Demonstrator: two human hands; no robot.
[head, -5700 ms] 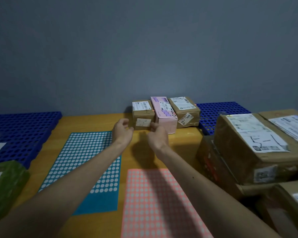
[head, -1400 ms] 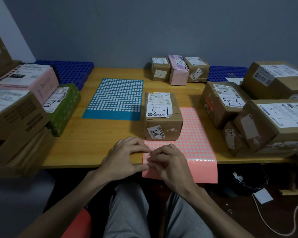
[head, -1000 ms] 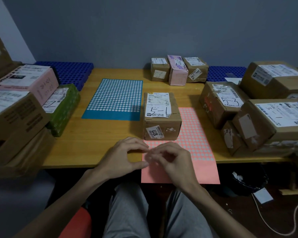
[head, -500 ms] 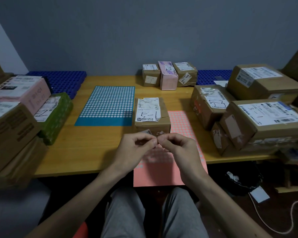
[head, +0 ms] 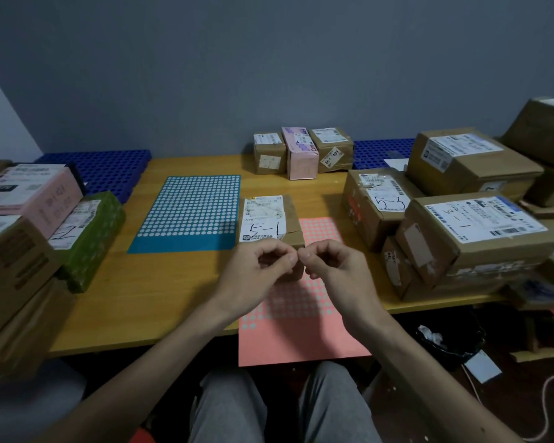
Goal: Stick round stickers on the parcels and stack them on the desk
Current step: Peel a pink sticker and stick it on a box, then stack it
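A small brown parcel (head: 271,219) marked "5-1" stands on the pink sticker sheet (head: 301,327) at the desk's front middle. My left hand (head: 259,266) and my right hand (head: 333,266) are raised just in front of the parcel, fingers curled, fingertips meeting between them. The sticker they seem to pinch is too small to make out. A blue sticker sheet (head: 189,212) lies to the left. Three small parcels (head: 301,151) stand in a row at the back of the desk (head: 160,289).
Stacked cardboard parcels (head: 461,225) crowd the right side of the desk. A green parcel (head: 87,231), a pink box (head: 29,193) and brown boxes pile up on the left. Blue perforated pallets (head: 109,167) lie at the back. A black bin (head: 448,340) sits on the floor.
Both hands rose from the pink sheet's near edge to just in front of the "5-1" parcel, fingertips together. The view has moved closer and tilted down.
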